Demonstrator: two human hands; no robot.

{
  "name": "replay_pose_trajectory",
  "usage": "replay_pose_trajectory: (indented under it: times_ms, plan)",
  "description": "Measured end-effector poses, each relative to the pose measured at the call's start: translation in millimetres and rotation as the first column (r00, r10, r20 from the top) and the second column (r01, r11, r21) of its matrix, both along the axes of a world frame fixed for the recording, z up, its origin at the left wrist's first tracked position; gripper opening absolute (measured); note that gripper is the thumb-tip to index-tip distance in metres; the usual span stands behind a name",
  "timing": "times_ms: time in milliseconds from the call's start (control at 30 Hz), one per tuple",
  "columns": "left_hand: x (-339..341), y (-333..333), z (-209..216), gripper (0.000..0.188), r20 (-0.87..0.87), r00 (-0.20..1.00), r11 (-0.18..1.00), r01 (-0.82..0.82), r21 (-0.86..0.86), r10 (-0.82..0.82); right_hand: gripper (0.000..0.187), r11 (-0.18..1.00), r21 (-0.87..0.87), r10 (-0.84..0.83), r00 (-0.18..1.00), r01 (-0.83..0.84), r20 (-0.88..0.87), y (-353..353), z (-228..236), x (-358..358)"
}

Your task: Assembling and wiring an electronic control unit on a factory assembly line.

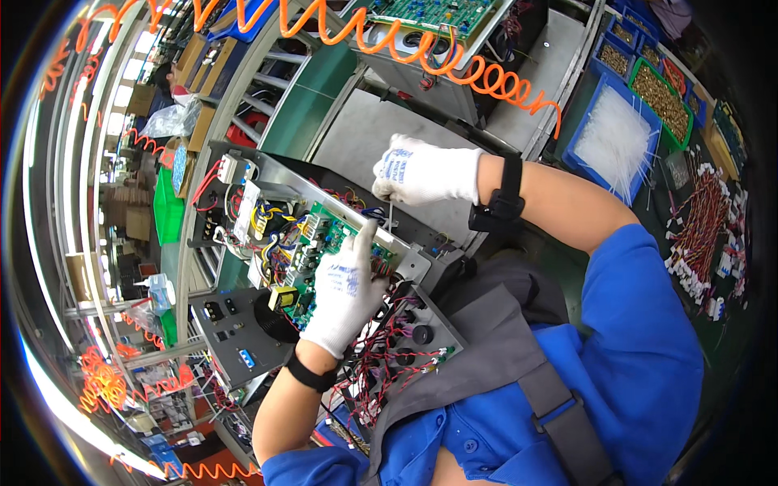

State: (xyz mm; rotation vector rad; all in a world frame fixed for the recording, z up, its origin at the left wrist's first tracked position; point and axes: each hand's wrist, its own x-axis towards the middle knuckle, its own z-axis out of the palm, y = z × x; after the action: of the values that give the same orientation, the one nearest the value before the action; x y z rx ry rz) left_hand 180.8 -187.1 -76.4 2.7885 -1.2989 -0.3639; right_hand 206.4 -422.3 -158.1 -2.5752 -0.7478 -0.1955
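An opened metal-cased electrical unit [328, 194] lies in front of me, with a green circuit board [331, 232] and bundled wires inside. Over that board is my left hand [344, 287], in a white glove, its fingers stretched toward the casing's long side wall; it seems to hold nothing. My right hand [421, 172], also gloved, is closed above the wall's far side. A thin white strip [391, 215], which looks like a cable tie, runs down from its fingers; the grip itself is hidden. Near my left wrist, a panel [442, 344] with black round parts trails red and black wires.
On the right stand a blue bin [613, 134] of thin white strips, a green bin [660, 101] of small brass-coloured parts and a heap of wire leads [705, 223]. An orange coiled hose [421, 57] hangs across the top. Another unit [433, 81] stands beyond.
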Motion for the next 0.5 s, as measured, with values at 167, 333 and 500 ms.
replay_pose_trajectory:
  times_ms: [167,333,500]
  plan:
    - [-0.1,6.8,-3.2,0.043,0.076,0.977,0.979,0.194,0.059,-0.198,0.020,0.977,-0.104,0.179,0.982,-0.185,-0.060,27.0,2.2,8.4]
    - [0.2,-8.9,-8.9,0.024,0.154,0.851,0.842,0.440,0.312,-0.502,0.016,0.954,-0.095,0.279,0.957,-0.285,-0.078,45.8,0.3,17.3]
    - [4.2,-25.0,-15.7,0.015,0.203,0.742,0.756,0.555,0.347,-0.638,0.014,0.959,-0.100,0.257,0.962,-0.265,-0.089,50.6,-8.1,21.6]
